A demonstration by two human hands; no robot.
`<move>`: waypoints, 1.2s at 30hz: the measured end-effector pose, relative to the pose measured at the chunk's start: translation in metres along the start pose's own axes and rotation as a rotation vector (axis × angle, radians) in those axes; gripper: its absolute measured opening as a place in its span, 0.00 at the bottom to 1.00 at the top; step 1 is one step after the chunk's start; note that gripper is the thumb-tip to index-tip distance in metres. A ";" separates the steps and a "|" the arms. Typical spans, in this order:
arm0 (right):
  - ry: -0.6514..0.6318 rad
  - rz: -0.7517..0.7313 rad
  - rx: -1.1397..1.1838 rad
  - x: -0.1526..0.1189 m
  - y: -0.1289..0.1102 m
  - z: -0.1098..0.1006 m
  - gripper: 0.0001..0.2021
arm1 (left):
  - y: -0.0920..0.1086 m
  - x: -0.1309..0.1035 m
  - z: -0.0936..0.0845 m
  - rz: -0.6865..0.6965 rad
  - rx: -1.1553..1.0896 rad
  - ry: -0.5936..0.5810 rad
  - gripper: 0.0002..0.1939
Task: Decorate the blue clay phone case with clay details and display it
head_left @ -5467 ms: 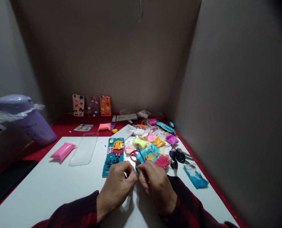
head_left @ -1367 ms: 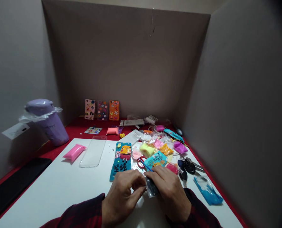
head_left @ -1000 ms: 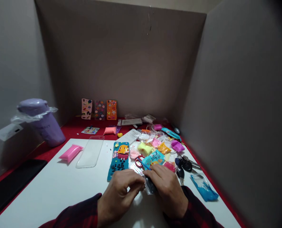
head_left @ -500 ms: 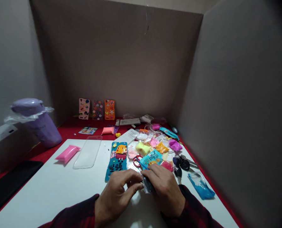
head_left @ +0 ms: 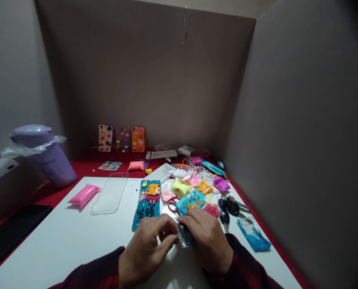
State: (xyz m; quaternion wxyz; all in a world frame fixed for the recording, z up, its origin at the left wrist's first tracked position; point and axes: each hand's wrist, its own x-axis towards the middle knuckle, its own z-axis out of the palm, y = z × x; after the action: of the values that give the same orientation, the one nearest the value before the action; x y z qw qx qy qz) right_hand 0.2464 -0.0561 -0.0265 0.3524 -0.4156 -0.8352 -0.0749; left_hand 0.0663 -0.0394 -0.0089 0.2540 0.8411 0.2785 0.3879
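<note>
In front of me my right hand [head_left: 210,241] is closed around a small clear packet of black clay [head_left: 185,236], which pokes out from under its fingers. My left hand [head_left: 150,243] meets it from the left, thumb and forefinger pinched together at the packet's edge; whatever is between those fingertips is too small to make out. Just beyond the left hand lies a teal decorated phone case [head_left: 148,200] with an orange figure and black lettering. Past the right hand are red-handled scissors [head_left: 173,204], partly covered, and a light blue printed packet [head_left: 191,202].
Several coloured clay packets [head_left: 180,187] are heaped at centre right. Keys [head_left: 231,206] and a blue clay packet [head_left: 254,237] lie right. Leftward are a clear phone case [head_left: 111,194], a pink packet [head_left: 84,195] and a purple bottle [head_left: 48,154]. Decorated cases [head_left: 138,139] stand behind.
Both hands stay nearly in place. A little more of the black clay packet shows below the right fingers, and the blue stick by the right fingertips is less visible. The view has shifted slightly.
</note>
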 end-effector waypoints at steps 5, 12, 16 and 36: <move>0.003 0.001 -0.010 -0.001 0.000 0.001 0.13 | -0.001 -0.001 0.000 -0.026 -0.011 0.019 0.04; -0.027 -0.005 -0.014 -0.001 0.001 -0.001 0.13 | -0.002 0.001 0.000 0.013 -0.034 -0.015 0.05; -0.023 -0.007 -0.011 -0.001 0.000 -0.001 0.12 | 0.001 0.001 -0.001 0.069 -0.058 0.004 0.08; -0.053 0.260 -0.058 -0.009 0.016 -0.001 0.14 | 0.003 0.008 -0.008 -0.580 -0.616 0.070 0.10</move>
State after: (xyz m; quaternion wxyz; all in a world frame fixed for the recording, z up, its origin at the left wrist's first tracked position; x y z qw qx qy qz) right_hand 0.2626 -0.0518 -0.0342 0.3247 -0.5323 -0.7807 -0.0418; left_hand 0.0652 -0.0343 0.0018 0.5823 0.5990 0.3833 0.3939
